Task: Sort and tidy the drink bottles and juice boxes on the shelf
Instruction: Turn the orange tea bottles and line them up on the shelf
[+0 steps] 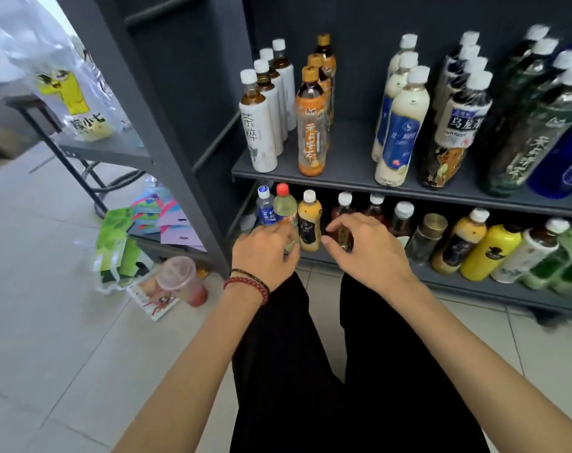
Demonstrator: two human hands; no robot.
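Red-capped bottle (284, 206) stood at the left end of the lower shelf (448, 278), the left hand (265, 256) curling its grip round it; the right hand (369, 250) had its grip pinching a dark bottle (343, 212) nearby.

Capped drink bottles (311, 135) stand upright in rows — on two grey shelves (350, 158).

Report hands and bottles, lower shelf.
Left hand grips red-capped bottle. Right hand grips dark bottle. Yellow bottle stands between them.
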